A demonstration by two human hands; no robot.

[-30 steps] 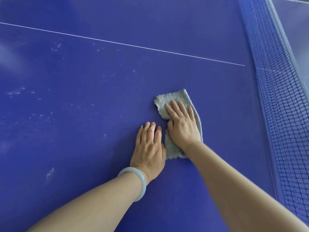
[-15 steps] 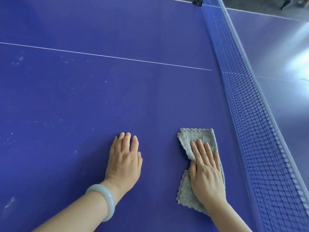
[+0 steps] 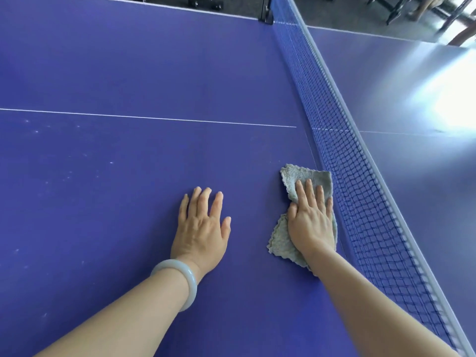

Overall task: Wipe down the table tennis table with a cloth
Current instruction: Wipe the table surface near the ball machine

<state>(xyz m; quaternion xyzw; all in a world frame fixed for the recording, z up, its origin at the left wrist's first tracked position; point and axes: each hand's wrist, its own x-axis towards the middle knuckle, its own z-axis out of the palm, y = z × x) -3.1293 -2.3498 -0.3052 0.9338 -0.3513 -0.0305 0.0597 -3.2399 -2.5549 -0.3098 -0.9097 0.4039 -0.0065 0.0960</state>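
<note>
The blue table tennis table (image 3: 128, 176) fills the view. A grey cloth (image 3: 296, 177) lies crumpled on it right beside the net. My right hand (image 3: 310, 220) presses flat on the cloth with straight fingers, covering its middle. My left hand (image 3: 202, 228) rests flat on the bare table surface to the left of the cloth, fingers spread, with a pale bangle on the wrist.
The blue net (image 3: 360, 181) with its white top band runs diagonally on the right, touching the cloth's edge. A white centre line (image 3: 154, 118) crosses the table. Pale dust specks (image 3: 36, 131) dot the left area. Dark furniture legs (image 3: 391, 11) stand beyond the far edge.
My right hand has slid the cloth to the right, away from my left hand and up against the net. My left hand has stayed flat on the table.
</note>
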